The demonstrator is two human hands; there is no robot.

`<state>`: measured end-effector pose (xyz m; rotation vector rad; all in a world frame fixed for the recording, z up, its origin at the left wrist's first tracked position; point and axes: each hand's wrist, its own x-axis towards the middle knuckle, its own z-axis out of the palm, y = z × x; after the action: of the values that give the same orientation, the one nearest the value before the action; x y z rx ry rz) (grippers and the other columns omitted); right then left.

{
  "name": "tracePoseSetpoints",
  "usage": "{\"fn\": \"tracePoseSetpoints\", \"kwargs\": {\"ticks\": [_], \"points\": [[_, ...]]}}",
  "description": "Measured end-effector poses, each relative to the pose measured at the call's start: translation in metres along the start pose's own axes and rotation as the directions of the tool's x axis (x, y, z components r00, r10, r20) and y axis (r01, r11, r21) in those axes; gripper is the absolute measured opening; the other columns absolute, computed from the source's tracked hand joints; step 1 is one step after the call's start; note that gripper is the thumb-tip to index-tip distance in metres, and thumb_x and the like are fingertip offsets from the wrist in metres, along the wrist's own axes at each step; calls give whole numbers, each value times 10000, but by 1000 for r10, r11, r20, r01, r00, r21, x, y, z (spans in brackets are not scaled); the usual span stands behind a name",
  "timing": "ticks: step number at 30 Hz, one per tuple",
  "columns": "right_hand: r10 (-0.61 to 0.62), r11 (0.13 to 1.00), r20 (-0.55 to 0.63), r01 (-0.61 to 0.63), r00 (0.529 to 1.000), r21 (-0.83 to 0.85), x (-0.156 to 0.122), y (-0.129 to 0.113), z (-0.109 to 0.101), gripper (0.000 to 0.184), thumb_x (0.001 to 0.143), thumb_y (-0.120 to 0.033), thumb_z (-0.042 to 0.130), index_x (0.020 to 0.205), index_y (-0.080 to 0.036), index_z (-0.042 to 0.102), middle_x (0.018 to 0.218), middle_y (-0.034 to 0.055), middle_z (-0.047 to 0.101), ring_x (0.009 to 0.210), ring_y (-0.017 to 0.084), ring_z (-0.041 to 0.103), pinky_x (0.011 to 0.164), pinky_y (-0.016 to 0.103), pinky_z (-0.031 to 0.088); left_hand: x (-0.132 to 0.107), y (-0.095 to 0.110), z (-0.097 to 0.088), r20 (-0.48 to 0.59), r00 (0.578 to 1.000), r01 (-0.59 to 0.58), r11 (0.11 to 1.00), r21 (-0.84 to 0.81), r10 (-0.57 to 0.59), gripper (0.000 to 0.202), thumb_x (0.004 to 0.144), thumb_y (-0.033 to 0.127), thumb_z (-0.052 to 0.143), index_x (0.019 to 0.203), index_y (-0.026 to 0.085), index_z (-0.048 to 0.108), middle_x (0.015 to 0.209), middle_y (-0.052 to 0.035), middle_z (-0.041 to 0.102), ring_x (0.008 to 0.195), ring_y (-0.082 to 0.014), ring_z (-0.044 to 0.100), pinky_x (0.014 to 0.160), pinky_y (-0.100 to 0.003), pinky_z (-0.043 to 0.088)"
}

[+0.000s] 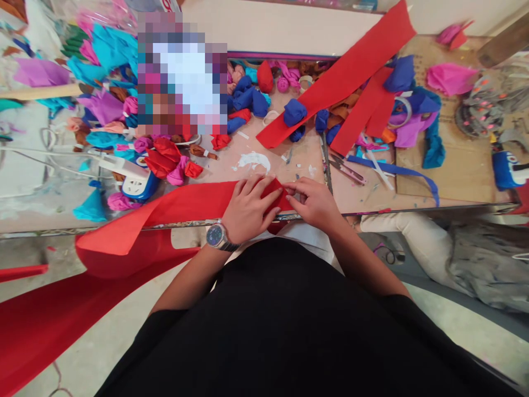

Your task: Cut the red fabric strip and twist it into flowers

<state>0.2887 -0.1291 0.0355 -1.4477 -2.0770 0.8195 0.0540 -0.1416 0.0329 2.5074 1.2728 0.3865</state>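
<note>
A long red strip (194, 199) of paper-like or cloth-like material lies along the table's front edge. Its left part curls over the edge and hangs down. My left hand (252, 207), with a watch on the wrist, presses flat on the strip with fingers spread. Beside it, my right hand (314, 203) pinches the strip's right end between thumb and fingers, where the material looks folded to a point. The fingertips partly cover that fold.
Scissors (347, 169) and a blue strip (397, 172) lie to the right. Behind are wide red strips (343, 71) and heaped coloured rosettes. At left stands a power strip (140, 182) with a cable. A person's light-clothed leg (413, 234) is at right, below the table edge.
</note>
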Motion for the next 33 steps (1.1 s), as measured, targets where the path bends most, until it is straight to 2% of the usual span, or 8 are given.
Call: {"fn": "tracePoseSetpoints", "kwargs": {"ticks": [5, 8, 11, 14, 18, 25, 33], "points": [[-33, 999, -5, 32, 999, -29, -3, 2, 2, 356, 989, -254, 629, 1297, -181, 794, 1082, 97, 743, 952, 178, 687, 905, 316, 586, 0, 0, 0, -34, 999, -4, 1000, 1, 4, 510, 1076, 474, 521, 1524, 256, 632, 1724, -101, 456, 1601, -359, 408, 1297, -589, 364], [-52, 998, -2, 52, 999, -46, -5, 3, 3, 360, 1008, -263, 605, 1314, -200, 784, 1090, 98, 736, 963, 182, 688, 897, 317, 588, -2, 0, 0, -79, 997, 3, 1000, -3, -3, 448, 1071, 446, 529, 1418, 217, 695, 1666, -116, 522, 1569, -350, 439, 1279, -565, 388], [-79, 995, -7, 78, 997, -62, -6, 4, 5, 351, 1023, -262, 586, 1315, -211, 774, 1114, 97, 732, 1028, 191, 696, 941, 323, 594, -3, 0, -1, -105, 994, 9, 1000, 1, -9, 393, 1058, 419, 549, 1346, 229, 736, 1613, -111, 574, 1519, -362, 474, 1249, -574, 396], [-84, 992, -8, 83, 996, -91, -7, 5, 7, 350, 1024, -249, 585, 1322, -222, 766, 1139, 91, 729, 1071, 192, 700, 964, 323, 594, -4, 0, 0, -111, 994, 9, 1000, 13, -7, 388, 1058, 417, 549, 1341, 237, 745, 1541, -107, 632, 1457, -357, 514, 1218, -566, 408], [-93, 987, 7, 93, 996, -132, -8, 5, 9, 363, 1034, -250, 575, 1341, -214, 766, 1152, 88, 725, 1054, 181, 705, 922, 307, 586, -4, 0, 0, -99, 995, 9, 1000, 13, -8, 406, 1074, 418, 522, 1349, 219, 743, 1419, -117, 703, 1346, -327, 587, 1160, -534, 443], [-117, 980, 1, 115, 993, -163, -10, 5, 9, 362, 1038, -242, 573, 1336, -237, 779, 1147, 81, 724, 1045, 166, 701, 898, 287, 577, -4, 0, 2, -117, 993, 5, 1000, 16, -3, 457, 1082, 419, 511, 1430, 179, 685, 1425, -119, 705, 1337, -324, 595, 1152, -502, 458], [-105, 986, -25, 101, 994, -131, -9, 4, 10, 347, 1070, -298, 546, 1312, -224, 784, 1145, 86, 737, 1045, 171, 712, 907, 299, 586, -5, 0, 0, -92, 996, -20, 1000, 17, 21, 424, 1077, 402, 518, 1405, 226, 720, 1436, -102, 705, 1338, -324, 595, 1150, -515, 470]]}}
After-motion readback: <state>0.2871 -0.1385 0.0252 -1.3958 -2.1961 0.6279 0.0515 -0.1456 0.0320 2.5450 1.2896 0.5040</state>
